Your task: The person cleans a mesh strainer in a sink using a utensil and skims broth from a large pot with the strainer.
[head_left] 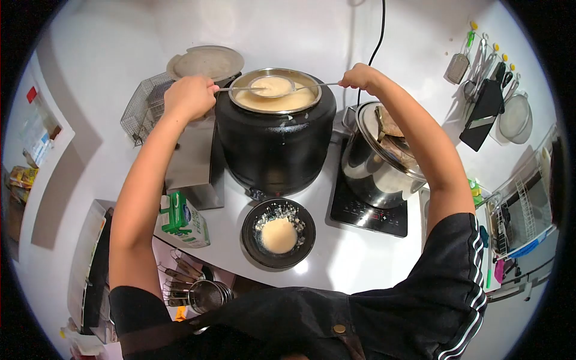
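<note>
Creamy liquid fills the metal liner of a large black pot (273,144). Over its opening is a round metal strainer (277,95), with the same pale liquid inside its rim. My right hand (360,79) is closed around a thin handle reaching the strainer from the right. From the left, my left hand (191,98) grips a long metal ladle handle (240,89) that crosses the strainer's rim; its bowl is hidden by liquid. In front of the pot, a black bowl (247,237) contains white crumbly bits and a pool of creamy liquid.
A steel pot (372,174) with a lid stands on a black induction cooker (366,219) at right. At left are a green-and-white carton (186,222), a steel box (191,162), a wire basket (141,111) and a round lid (207,62). Utensils hang on the right wall.
</note>
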